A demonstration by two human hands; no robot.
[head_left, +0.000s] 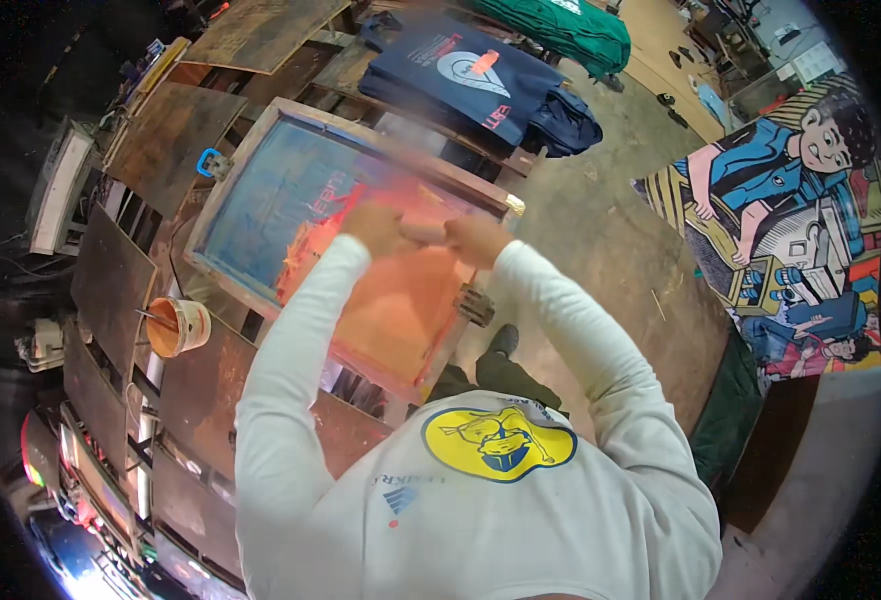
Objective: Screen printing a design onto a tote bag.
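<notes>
Both my hands are closed on a squeegee, which is blurred by motion. My left hand grips it toward the left, and my right hand grips it to the right. Under them lies a wooden-framed printing screen, tilted across the view. Orange ink covers its near right part, while the far left mesh looks bluish, with reddish lettering near the middle. The squeegee's blade is smeared and partly hidden by my hands. A metal clamp sits at the frame's right edge, and a blue-handled clamp at its left.
Left of the screen, a bucket with a stick in it stands on brown boards. Dark printed garments lie beyond the screen, with green cloth behind. Bare floor and an illustrated banner are at right.
</notes>
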